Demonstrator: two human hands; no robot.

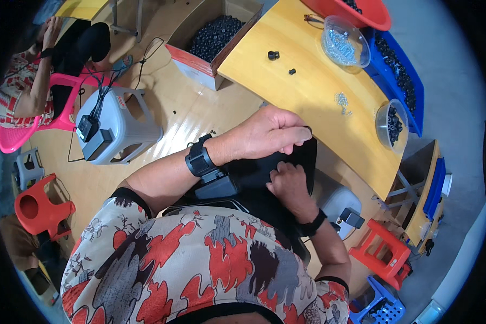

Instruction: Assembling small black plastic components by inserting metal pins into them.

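Observation:
My left hand (272, 132) is closed by the table's near edge, thumb pressed over the curled fingers. At the thumb tip shows the dark edge of a small black part (310, 129), mostly hidden by the hand. My right hand (290, 184) hangs lower, over my dark lap, its fingers curled in; what they hold, if anything, is hidden. On the yellow table (302, 97) ahead lie a black cap-like part (274, 55), a smaller black piece (292, 71) and a scatter of tiny clear pieces (342, 101).
A clear tub of small pale pieces (340, 47), a tub of black parts (392, 127), a blue tray (399, 75) and a red basin (356, 11) line the table. Left stands a carton (194, 67) of black parts. Another person (29, 89) sits far left; stools stand around.

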